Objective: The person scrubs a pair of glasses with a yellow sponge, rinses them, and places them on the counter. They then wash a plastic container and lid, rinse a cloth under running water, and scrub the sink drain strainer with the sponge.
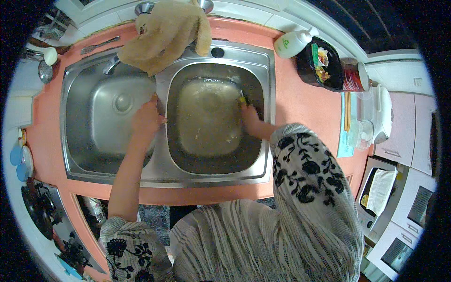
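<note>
A double stainless steel sink (162,176) lies before me. My right hand (251,118) is at the right wall of the right basin, its fingers around a small yellow object (242,100), perhaps a sponge, mostly hidden. Cloudy water (211,120) stands in that basin. My left hand (148,116) rests on the divider between the basins, by the left basin's edge, with nothing visible in it; its fingers are partly bent. A tan cloth (169,35) is draped over the faucet, whose metal spout (112,66) points into the left basin.
Behind the sink's right corner stand a white pump bottle (292,43), a black bin (319,67) with scraps and a red can (352,75). Chopsticks (347,112) and clear plastic containers (363,132) lie at the right. A fork (100,45) lies at the back left; a gas stove (67,225) is at the lower left.
</note>
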